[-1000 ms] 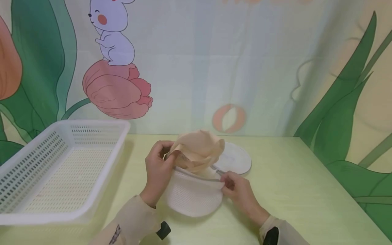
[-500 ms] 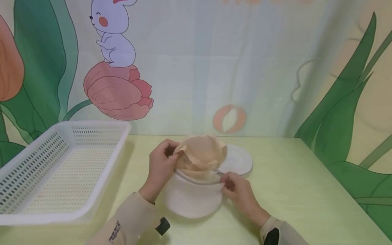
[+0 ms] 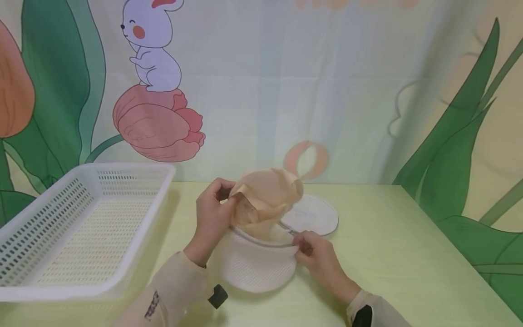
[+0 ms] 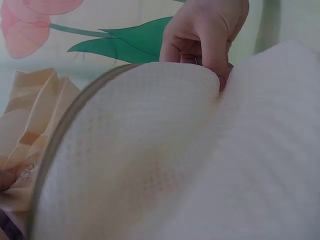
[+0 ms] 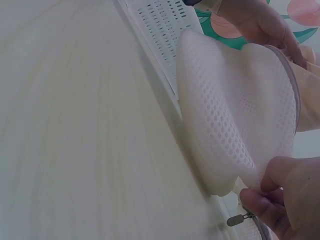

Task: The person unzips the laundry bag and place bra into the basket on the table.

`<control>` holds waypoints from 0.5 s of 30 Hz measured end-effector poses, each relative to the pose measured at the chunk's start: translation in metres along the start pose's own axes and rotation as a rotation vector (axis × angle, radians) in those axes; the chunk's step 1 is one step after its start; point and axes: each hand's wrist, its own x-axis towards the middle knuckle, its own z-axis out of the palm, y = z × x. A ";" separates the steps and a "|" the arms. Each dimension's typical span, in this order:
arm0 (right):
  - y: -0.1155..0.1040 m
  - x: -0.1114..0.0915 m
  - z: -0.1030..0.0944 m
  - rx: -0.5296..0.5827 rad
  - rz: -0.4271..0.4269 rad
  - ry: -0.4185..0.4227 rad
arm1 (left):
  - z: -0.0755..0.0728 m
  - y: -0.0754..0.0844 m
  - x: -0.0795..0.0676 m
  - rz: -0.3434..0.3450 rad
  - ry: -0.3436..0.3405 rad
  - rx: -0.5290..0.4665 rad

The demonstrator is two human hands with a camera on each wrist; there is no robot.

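Observation:
A white mesh laundry bag (image 3: 259, 268) with a grey zipper edge stands on the table, its round lid (image 3: 316, 215) folded back to the right. My left hand (image 3: 214, 215) pinches a thin beige garment (image 3: 267, 190) over the bag's mouth. The garment is bunched, its lower part dipping inside the rim, and its exact kind does not show. My right hand (image 3: 320, 254) pinches the bag's rim at the right, near where the lid joins. In the right wrist view a zipper pull (image 5: 240, 219) hangs beside the right fingertips.
A white plastic basket (image 3: 140, 245) with slotted walls stands on the left of the pale yellow-green table (image 3: 392, 254). Behind the table hangs a printed cloth (image 3: 229, 91) with a rabbit and flowers.
The beige garment dipped toward the bag half a second ago and is now raised again by my left hand. The right hand keeps its place on the rim.

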 end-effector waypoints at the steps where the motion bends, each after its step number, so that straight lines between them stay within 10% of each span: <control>1: 0.000 0.000 0.000 0.000 -0.002 0.000 | 0.000 0.001 0.001 0.006 0.007 -0.006; 15: 0.001 -0.001 0.000 -0.015 -0.025 0.007 | -0.005 0.016 0.007 0.027 0.038 -0.021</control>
